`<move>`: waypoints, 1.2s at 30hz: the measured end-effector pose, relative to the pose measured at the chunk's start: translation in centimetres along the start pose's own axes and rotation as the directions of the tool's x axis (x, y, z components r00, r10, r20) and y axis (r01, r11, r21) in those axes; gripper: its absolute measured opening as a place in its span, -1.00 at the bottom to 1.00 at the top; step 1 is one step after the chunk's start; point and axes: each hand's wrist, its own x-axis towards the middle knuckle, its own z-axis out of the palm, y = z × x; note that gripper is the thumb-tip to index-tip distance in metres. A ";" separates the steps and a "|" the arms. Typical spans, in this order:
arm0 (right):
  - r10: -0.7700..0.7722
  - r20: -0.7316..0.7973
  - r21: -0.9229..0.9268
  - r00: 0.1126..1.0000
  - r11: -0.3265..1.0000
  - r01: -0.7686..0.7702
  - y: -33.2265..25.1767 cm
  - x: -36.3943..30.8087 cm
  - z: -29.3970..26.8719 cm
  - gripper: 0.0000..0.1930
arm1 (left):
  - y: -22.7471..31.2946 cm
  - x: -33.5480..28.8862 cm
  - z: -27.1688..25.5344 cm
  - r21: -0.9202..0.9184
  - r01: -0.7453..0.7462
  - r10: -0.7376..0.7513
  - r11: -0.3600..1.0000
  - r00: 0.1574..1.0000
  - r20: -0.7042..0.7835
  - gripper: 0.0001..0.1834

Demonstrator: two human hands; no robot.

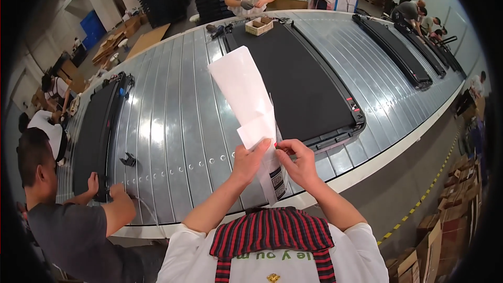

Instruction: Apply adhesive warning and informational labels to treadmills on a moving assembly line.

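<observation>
Hands, two: left hand (250, 158) and right hand (296, 160) pinch one white paper strip (247, 94), long axis running toward upper left.

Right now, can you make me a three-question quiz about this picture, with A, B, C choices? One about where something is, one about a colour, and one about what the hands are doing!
1. Where is the small cardboard box?
A. On the far end of the black panel
B. On the floor
C. In the person's left hand

2. What colour is the big flat panel in front of the person?
A. Yellow
B. Black
C. White

3. What are the person's two hands doing?
A. Resting flat on the belt
B. Holding white paper
C. Hanging empty at the sides

Answers:
1. A, the box sits on the panel's far end.
2. B, the panel is black on the silver belt.
3. B, the left hand and right hand both grip the paper, raised above the belt.
</observation>
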 end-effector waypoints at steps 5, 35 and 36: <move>0.043 -0.008 -0.047 0.999 0.998 -0.044 -1.5 -0.8 1.6 -0.86 | -0.7 -0.4 -1.7 0.011 -0.032 0.031 0.999 0.996 0.087 -0.63; 0.105 0.322 0.288 0.941 0.936 -0.202 0.3 -1.1 1.0 -0.88 | 0.4 -3.6 -2.0 0.363 -0.095 0.083 0.927 0.995 0.049 -0.60; 0.088 0.318 0.265 0.944 0.948 -0.178 0.3 -1.2 0.9 -0.87 | 0.5 -3.8 -1.7 0.325 -0.086 0.078 0.942 0.996 0.037 -0.61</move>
